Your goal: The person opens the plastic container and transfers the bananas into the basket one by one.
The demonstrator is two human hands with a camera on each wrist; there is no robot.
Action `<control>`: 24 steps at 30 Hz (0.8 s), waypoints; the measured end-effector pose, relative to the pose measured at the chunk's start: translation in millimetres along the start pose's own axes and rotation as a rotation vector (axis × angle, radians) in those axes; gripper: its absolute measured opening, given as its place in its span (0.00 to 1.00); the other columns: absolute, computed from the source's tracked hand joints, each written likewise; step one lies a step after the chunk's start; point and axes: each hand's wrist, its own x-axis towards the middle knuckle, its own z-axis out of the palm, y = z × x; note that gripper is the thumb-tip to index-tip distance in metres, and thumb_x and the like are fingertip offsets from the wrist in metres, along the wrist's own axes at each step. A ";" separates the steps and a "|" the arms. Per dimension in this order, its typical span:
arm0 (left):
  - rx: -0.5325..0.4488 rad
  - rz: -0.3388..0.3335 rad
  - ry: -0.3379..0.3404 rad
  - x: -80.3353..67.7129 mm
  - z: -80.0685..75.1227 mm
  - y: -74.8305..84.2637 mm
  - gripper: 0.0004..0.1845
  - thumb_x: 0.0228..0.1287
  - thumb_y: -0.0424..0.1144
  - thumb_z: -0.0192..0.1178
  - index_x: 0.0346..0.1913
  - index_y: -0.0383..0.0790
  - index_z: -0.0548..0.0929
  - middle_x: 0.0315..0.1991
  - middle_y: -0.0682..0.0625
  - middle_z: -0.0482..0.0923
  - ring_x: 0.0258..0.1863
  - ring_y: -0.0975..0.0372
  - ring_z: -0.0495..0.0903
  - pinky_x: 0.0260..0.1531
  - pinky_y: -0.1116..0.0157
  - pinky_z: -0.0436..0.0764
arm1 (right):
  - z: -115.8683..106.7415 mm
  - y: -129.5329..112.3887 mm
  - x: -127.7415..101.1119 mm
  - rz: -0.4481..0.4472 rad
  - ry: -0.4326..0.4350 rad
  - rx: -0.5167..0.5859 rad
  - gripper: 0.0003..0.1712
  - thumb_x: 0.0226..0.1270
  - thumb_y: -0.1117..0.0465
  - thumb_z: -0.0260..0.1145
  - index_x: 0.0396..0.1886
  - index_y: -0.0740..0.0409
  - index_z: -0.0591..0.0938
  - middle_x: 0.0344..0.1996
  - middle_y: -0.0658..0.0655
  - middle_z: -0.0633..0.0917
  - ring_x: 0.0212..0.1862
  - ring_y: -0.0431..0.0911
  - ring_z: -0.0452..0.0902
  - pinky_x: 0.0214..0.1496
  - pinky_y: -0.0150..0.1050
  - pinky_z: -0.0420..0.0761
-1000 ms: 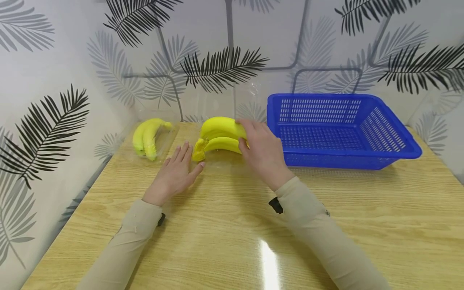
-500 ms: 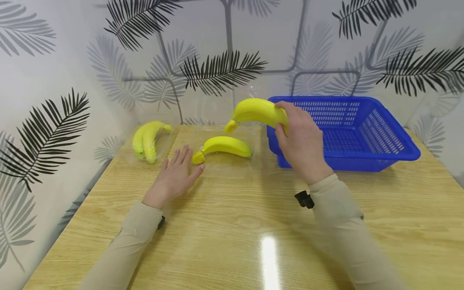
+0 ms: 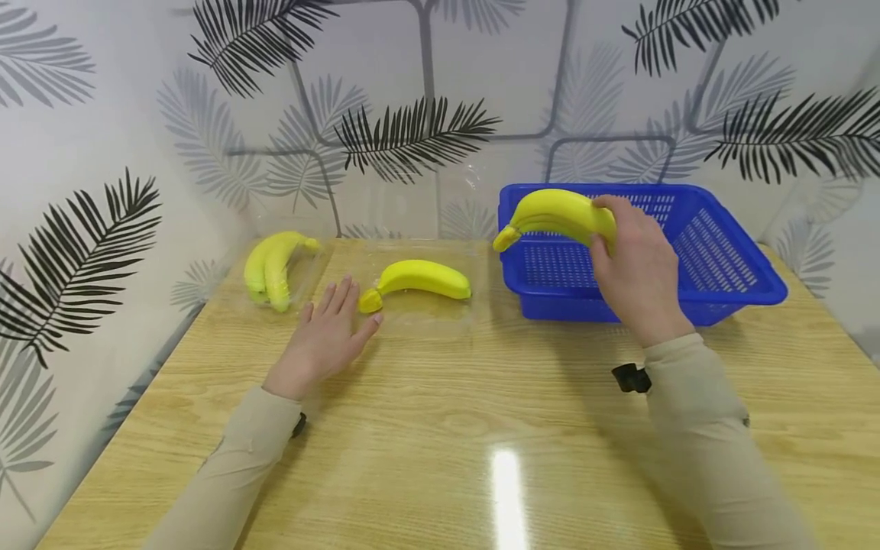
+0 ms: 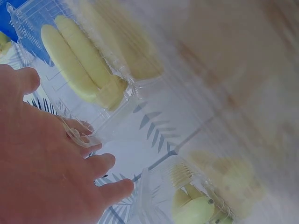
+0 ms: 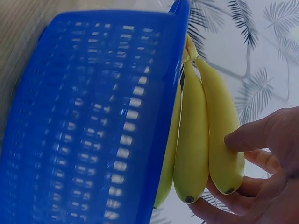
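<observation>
The banana bunch (image 3: 558, 214) hangs in the air over the near-left corner of the blue basket (image 3: 729, 294), stem end pointing to nine o'clock, gripped at its blossom end by the right hand (image 3: 635, 271) with fingers curled over the top and thumb under; the wrist view shows three bananas side by side against the basket rim. Half a second ago this bunch was left of the basket, above the clear tray; it has since travelled toward three o'clock and now overlaps the basket's edge, and a second ago it lay on the tray with the other fruit. The left hand (image 3: 328, 336) has stayed flat on the wooden table (image 3: 440, 428), fingers straight and slightly spread, fingertips touching the clear plastic tray (image 3: 474, 305) at its nine o'clock side. On that tray a single banana (image 3: 419, 279) lies unmoved, stem toward the left hand. Farther toward nine o'clock, a second bunch (image 3: 271, 263) sits in another clear container, also unchanged.
</observation>
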 end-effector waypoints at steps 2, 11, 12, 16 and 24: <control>-0.001 0.001 -0.003 0.0 -0.1 -0.3 0.47 0.72 0.70 0.28 0.78 0.37 0.37 0.79 0.45 0.27 0.76 0.50 0.30 0.70 0.40 0.38 | -3.1 6.5 0.2 0.018 -0.003 -0.007 0.23 0.69 0.67 0.59 0.63 0.59 0.73 0.53 0.68 0.79 0.48 0.64 0.74 0.39 0.62 0.73; -0.016 -0.003 -0.002 -0.8 -0.6 -0.8 0.47 0.73 0.69 0.29 0.78 0.37 0.38 0.79 0.46 0.28 0.76 0.50 0.30 0.70 0.40 0.38 | -5.1 36.5 -0.4 0.093 -0.084 -0.053 0.23 0.71 0.66 0.57 0.64 0.61 0.71 0.47 0.71 0.78 0.42 0.64 0.72 0.36 0.60 0.71; -0.018 -0.002 -0.003 -1.0 -0.7 -0.8 0.47 0.73 0.69 0.29 0.78 0.37 0.38 0.79 0.46 0.28 0.76 0.50 0.30 0.70 0.40 0.38 | -4.1 39.4 -0.2 0.099 -0.094 -0.054 0.23 0.71 0.66 0.56 0.64 0.61 0.71 0.47 0.71 0.78 0.42 0.65 0.72 0.36 0.60 0.71; -0.015 -0.001 -0.008 -1.2 -0.6 -0.4 0.48 0.71 0.71 0.27 0.78 0.36 0.39 0.79 0.46 0.27 0.76 0.50 0.30 0.70 0.40 0.38 | -1.0 48.5 0.7 0.119 -0.121 -0.058 0.23 0.72 0.66 0.55 0.65 0.62 0.70 0.47 0.72 0.77 0.42 0.66 0.72 0.36 0.60 0.71; -0.024 0.003 -0.006 -0.7 0.0 1.9 0.46 0.73 0.68 0.30 0.78 0.36 0.40 0.79 0.44 0.30 0.76 0.48 0.31 0.70 0.40 0.38 | -0.7 58.1 -2.1 0.157 -0.213 -0.040 0.22 0.72 0.66 0.54 0.65 0.61 0.71 0.49 0.72 0.78 0.40 0.64 0.73 0.34 0.58 0.72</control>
